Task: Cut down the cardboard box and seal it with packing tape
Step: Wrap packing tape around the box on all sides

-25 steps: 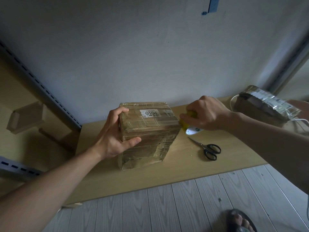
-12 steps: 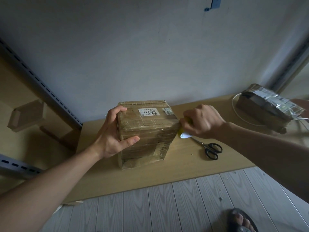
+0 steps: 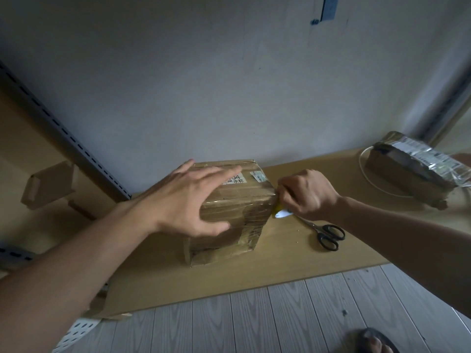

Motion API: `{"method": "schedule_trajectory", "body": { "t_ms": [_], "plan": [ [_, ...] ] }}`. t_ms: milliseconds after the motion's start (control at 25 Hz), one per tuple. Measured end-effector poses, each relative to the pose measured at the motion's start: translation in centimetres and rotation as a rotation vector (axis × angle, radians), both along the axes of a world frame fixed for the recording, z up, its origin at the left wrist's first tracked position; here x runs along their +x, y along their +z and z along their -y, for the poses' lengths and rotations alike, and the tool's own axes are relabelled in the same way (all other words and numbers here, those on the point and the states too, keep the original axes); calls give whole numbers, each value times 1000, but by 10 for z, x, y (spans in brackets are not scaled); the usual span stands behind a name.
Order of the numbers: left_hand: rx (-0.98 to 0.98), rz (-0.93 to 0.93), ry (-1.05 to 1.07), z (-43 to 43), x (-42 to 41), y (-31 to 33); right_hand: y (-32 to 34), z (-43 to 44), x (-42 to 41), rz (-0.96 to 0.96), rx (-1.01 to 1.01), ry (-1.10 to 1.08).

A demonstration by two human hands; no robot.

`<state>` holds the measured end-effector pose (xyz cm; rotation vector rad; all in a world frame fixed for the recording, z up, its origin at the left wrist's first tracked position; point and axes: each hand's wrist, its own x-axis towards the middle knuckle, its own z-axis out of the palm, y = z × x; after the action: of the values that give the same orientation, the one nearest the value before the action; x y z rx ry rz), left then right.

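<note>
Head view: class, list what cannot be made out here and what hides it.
1. Yellow tool: head view, fingers of the right hand wrap it; its blade is hidden.
2. Label on the box: head view, the left hand covers part of its number.
3. Parcel: head view, cut off by the right edge.

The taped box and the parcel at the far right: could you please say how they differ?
The taped box stands tall, with the left hand over it and the right hand holding a yellow tool at its edge; the parcel lies low, untouched. The box has a white label; the parcel has shiny printed wrap. Both are brown cardboard on the table.
</note>
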<state>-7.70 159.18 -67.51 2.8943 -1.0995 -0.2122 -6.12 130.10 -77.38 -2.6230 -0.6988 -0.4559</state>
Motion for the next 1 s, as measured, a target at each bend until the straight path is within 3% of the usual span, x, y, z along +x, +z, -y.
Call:
{"method": "schedule_trajectory", "body": {
  "t_ms": [160,320,480,720,880,1000],
  "plan": [
    [221,44,138,49,2,-19,9,-24,2,21,-13,21],
    [62,-8,101,35,0,-43,14,-38,0,26,-6,34],
    [58,-68,71,24,0,-42,17,-49,-3,-25,69,63],
    [37,-160,123,33,0,-33,14,-38,-10,-239,433,19],
    [32,-61,170,51,-4,-38,7,-27,-10,-420,556,-16],
    [12,-55,187,46,-4,-40,6,-17,-2,-565,516,0]
  ]
}}
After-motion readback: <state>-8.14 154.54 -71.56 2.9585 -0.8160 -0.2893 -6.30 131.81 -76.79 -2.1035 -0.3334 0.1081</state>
